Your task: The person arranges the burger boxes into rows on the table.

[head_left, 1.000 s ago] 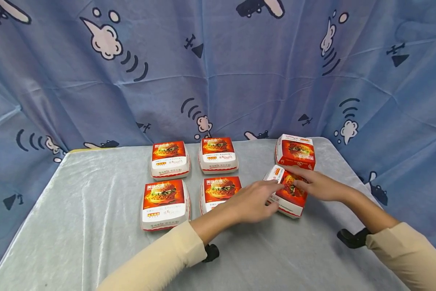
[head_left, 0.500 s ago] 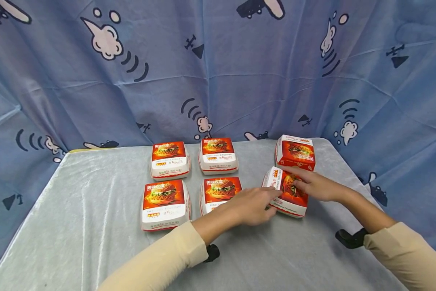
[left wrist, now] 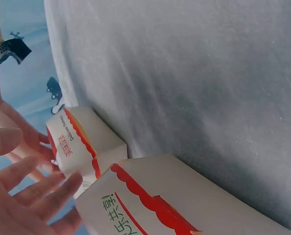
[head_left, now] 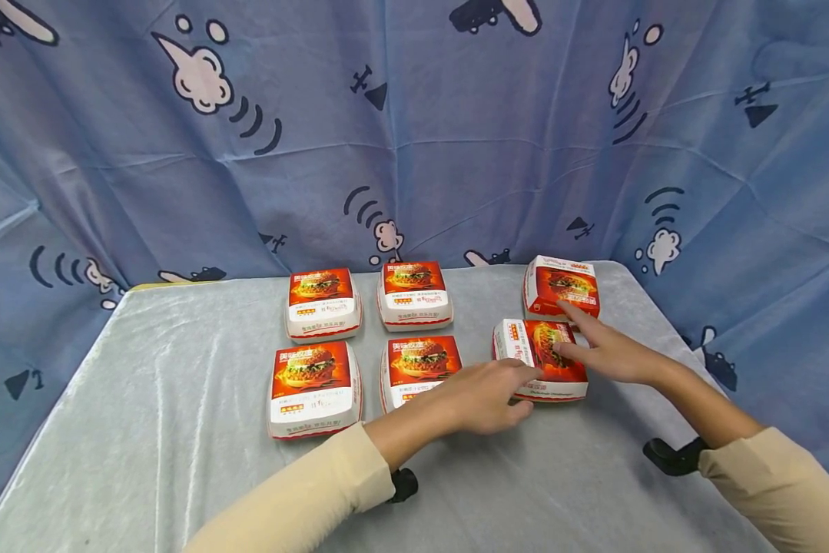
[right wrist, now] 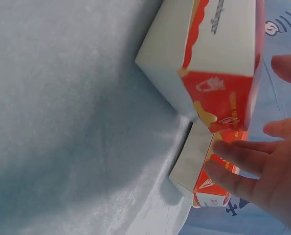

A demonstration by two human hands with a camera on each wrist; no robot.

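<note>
A red and white paper burger box (head_left: pixel 559 353) sits at the front right, its burger picture turned sideways. My left hand (head_left: pixel 500 393) is at its left front corner, fingers extended. Over its right side my right hand (head_left: pixel 611 349) hovers with spread fingers, the thumb above the lid and a fingertip overlapping the rear right burger box (head_left: pixel 562 288). In the right wrist view the fingers (right wrist: pixel 238 161) stand beside the near box (right wrist: pixel 218 54), loosely bent. The left wrist view has my left fingers (left wrist: pixel 52 193) spread above the middle front box (left wrist: pixel 150 196). Neither hand grips anything.
Left of these, more burger boxes stand in two rows: rear left (head_left: pixel 323 303), rear middle (head_left: pixel 414 296), front left (head_left: pixel 315 388) and front middle (head_left: pixel 421 361), partly behind my left forearm. A grey cloth covers the table (head_left: pixel 200 430). A blue patterned curtain (head_left: pixel 442 192) hangs behind.
The front right box has turned counterclockwise, from slanted to roughly square with the others. My right fingers have come off its lid and right side; my left hand has barely moved.
</note>
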